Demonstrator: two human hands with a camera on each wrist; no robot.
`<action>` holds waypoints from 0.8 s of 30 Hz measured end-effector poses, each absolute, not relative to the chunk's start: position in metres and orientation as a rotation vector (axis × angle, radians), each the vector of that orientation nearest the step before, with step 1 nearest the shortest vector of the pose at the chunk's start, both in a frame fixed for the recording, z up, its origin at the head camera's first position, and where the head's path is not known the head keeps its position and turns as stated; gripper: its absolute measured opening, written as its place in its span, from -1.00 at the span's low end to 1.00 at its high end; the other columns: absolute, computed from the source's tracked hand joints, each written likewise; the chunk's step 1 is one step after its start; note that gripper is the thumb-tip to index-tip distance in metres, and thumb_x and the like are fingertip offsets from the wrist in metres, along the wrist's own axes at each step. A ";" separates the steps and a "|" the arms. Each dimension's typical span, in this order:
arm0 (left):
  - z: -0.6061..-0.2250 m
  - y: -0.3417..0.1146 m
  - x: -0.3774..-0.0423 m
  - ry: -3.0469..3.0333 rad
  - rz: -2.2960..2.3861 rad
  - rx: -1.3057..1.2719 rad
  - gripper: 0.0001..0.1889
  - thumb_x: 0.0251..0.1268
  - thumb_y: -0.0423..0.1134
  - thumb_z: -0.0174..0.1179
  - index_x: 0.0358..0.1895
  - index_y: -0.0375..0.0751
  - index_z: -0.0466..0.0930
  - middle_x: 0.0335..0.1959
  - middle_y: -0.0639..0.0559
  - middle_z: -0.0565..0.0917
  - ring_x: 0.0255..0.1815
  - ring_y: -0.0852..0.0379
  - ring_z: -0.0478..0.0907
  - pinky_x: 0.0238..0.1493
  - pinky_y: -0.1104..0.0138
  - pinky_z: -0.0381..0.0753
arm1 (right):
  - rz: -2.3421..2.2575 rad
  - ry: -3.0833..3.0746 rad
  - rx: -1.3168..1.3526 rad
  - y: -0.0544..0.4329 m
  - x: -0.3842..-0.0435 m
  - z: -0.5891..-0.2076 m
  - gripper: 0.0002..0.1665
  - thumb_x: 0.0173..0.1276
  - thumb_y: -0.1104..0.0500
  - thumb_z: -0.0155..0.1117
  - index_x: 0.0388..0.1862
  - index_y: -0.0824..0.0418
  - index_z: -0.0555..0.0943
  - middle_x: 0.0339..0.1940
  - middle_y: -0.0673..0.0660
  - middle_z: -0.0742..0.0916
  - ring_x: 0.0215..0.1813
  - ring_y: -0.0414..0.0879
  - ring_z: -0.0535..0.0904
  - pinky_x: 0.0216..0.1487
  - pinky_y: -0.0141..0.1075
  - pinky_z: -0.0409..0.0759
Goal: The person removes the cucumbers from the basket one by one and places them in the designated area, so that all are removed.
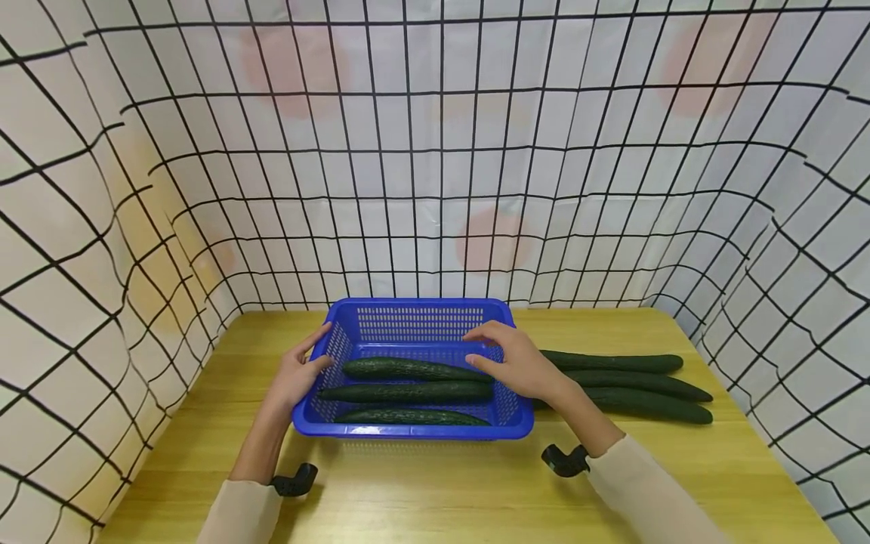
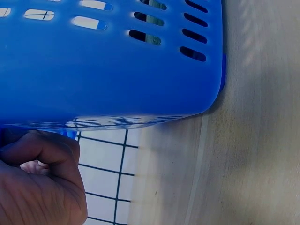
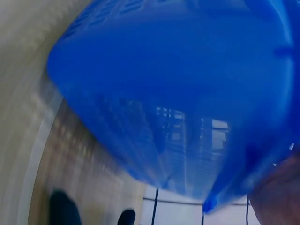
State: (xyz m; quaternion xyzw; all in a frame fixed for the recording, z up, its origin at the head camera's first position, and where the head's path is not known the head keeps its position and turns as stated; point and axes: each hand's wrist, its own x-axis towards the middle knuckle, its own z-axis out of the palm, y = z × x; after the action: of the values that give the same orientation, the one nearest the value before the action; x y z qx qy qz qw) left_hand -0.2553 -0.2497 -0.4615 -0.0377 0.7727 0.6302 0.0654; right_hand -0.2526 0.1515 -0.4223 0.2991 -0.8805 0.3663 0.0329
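Note:
A blue plastic basket (image 1: 411,431) with slotted walls stands on the table. Inside it, three dark green cucumbers (image 1: 408,392) lie side by side, roughly parallel to its front edge. At the basket's left rim my left hand (image 1: 296,375) grips the edge; curled fingers show below the rim in the left wrist view. My right hand (image 1: 519,363) is over the basket's right end, thumb and fingers apart with nothing between them. It overlaps the right wall in the head view and lies close to the tips of the cucumbers.
To the right of the basket, more cucumbers (image 1: 639,383) lie on the wooden table (image 1: 435,491), their left ends partly hidden by the right hand and the basket. A black wire grid (image 1: 442,196) before a pale sheet encloses the table at the back and both sides.

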 end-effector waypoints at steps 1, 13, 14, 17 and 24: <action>-0.461 -0.250 -0.255 2.331 1.904 -0.113 -0.28 0.52 -0.29 0.08 0.64 0.31 0.14 0.46 -0.52 0.38 0.05 -0.29 0.72 -0.17 0.05 0.81 | 1.138 -2.720 0.926 0.148 -0.253 -0.423 -0.57 0.49 -0.01 0.32 0.27 0.07 0.61 0.22 0.02 0.69 0.26 0.00 0.60 0.30 0.06 0.60; -0.459 -0.248 -0.256 2.326 1.910 -0.127 -0.29 0.51 -0.30 0.09 0.63 0.31 0.16 0.47 -0.50 0.37 0.05 -0.25 0.71 -0.16 0.05 0.81 | 1.127 -2.811 1.078 0.115 -0.261 -0.433 -0.53 0.48 -0.01 0.34 0.29 0.10 0.59 0.20 0.10 0.70 0.21 0.10 0.63 0.29 0.05 0.60; -0.459 -0.248 -0.256 2.328 1.908 -0.131 -0.29 0.51 -0.30 0.09 0.63 0.31 0.17 0.47 -0.50 0.37 0.04 -0.24 0.72 -0.16 0.06 0.81 | 1.122 -2.814 1.086 0.113 -0.261 -0.434 -0.53 0.48 -0.01 0.34 0.28 0.11 0.59 0.19 0.09 0.71 0.20 0.09 0.64 0.29 0.04 0.60; -0.460 -0.249 -0.256 2.332 1.907 -0.138 -0.29 0.50 -0.30 0.09 0.63 0.30 0.17 0.46 -0.50 0.37 0.04 -0.24 0.72 -0.17 0.07 0.81 | 1.105 -2.834 1.107 0.107 -0.263 -0.437 -0.52 0.48 -0.02 0.34 0.28 0.14 0.60 0.19 0.09 0.71 0.19 0.09 0.64 0.27 0.04 0.61; -0.460 -0.249 -0.255 2.345 1.898 -0.136 -0.29 0.50 -0.29 0.10 0.63 0.30 0.18 0.46 -0.50 0.38 0.01 -0.23 0.73 -0.19 0.08 0.81 | 1.076 -2.882 1.125 0.099 -0.267 -0.445 -0.50 0.45 0.06 0.38 0.28 0.22 0.61 0.18 0.17 0.72 0.17 0.10 0.62 0.22 0.06 0.61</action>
State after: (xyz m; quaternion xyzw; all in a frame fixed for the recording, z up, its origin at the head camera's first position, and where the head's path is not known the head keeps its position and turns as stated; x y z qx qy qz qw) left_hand -0.2552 -0.2491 -0.4597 -0.0449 0.7750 0.6274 0.0606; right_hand -0.2674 0.0985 -0.4453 0.3427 -0.8779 0.3277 -0.0670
